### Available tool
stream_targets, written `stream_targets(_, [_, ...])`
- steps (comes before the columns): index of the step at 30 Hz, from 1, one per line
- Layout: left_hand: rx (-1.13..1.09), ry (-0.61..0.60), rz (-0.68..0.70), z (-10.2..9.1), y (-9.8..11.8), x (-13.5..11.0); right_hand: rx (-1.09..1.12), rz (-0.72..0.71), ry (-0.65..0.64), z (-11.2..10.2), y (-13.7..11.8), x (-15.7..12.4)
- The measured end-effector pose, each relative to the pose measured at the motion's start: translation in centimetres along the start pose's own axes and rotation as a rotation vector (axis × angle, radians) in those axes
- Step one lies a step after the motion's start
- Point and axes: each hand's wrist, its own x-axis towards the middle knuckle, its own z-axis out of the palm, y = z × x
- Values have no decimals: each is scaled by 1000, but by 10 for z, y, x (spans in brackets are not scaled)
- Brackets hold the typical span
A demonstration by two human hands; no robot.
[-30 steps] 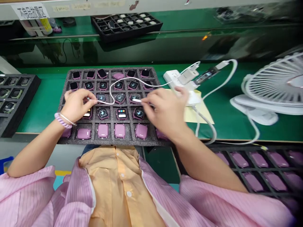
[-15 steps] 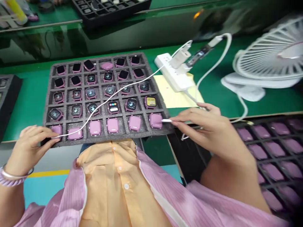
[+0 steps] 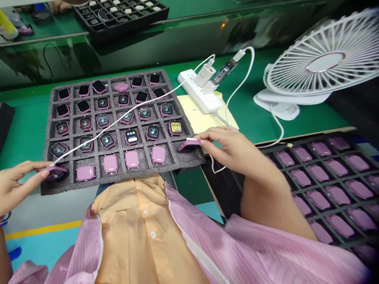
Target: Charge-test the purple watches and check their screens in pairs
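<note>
A dark foam tray (image 3: 118, 179) of smartwatches lies in front of me, most screens up, several in the front row with pink backs up. My left hand (image 3: 22, 183) pinches the smartwatch (image 3: 57, 173) in the front left compartment, together with the end of a thin white cable (image 3: 118, 120). At the front right compartment, my right hand (image 3: 226, 148) has thumb and fingers closed on another smartwatch (image 3: 188, 146), tilted on edge. A white connector (image 3: 192, 139) lies along that watch's top edge. The middle front watches, such as this pink one (image 3: 132, 159), lie untouched.
A white power strip (image 3: 199, 92) with plugged-in chargers stands on yellow paper (image 3: 189, 116). Right of it is a white fan (image 3: 325, 63). A second tray of pink watches (image 3: 327, 148) sits low at the right. Another black tray (image 3: 124, 27) is at the back, near someone's hand (image 3: 60, 6).
Both end watches of the front row have been tipped from back-up: the left one now shows its dark screen, the right one stands on edge. The view has shifted right.
</note>
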Motion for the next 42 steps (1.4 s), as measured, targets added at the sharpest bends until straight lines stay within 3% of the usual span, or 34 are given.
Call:
stream_targets(2, [-113, -126, -67, 0, -1, 6, -125, 8, -25, 3, 6, 5])
stream_targets(4, [-175, -179, -111, 1, -2, 10, -204, -20, -67, 5, 9, 8])
stream_targets(9, [-216, -226, -95, 2, -10, 14, -196, -118, -145, 5, 6, 14])
stream_targets(16, [-164, -244, -116, 2, -4, 25, -192, -101, -150, 2, 0, 16])
stream_targets(22, [-163, -273, -125, -1, 1, 27, -254, -66, -81, 6, -4, 17])
stream_targets(27, [-144, -285, -133, -1, 6, 28, -372, -7, 127, 2, -23, 16])
stream_targets(30, [-117, -284, -102, -1, 11, 30, -226, -62, 171, 5, -42, 15])
stream_targets(35, [-86, -280, -34, -7, 21, 29, -46, -259, -6, 21, -68, 16])
stream_targets(42, [-100, -349, -102, -5, 28, 25, 17, -276, 25, 21, -61, 22])
